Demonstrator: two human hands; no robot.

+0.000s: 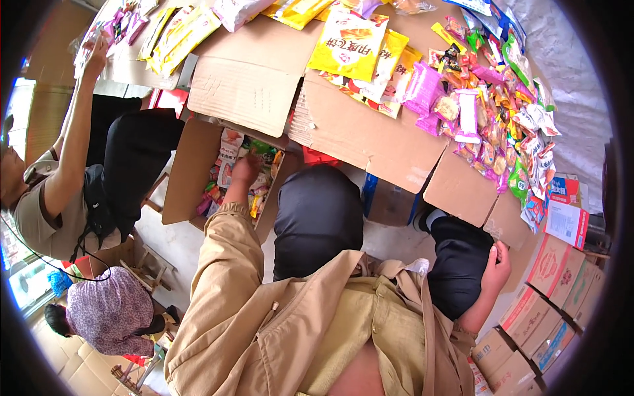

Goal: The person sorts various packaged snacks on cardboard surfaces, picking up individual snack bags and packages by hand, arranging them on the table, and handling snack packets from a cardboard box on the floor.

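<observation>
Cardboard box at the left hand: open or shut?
Open. Snack packets show inside the cardboard box, and the left hand is at its opening.

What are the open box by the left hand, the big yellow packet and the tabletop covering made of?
Open box: likely cardboard, matte brown, with a stiff, flat flap.
Yellow packet: probably plastic film, judging by its glossy print and flat, seam-like edges; a foil lining can't be ruled out.
Tabletop covering: apparently corrugated cardboard, dull brown, with creases and a ragged, torn edge.
</observation>
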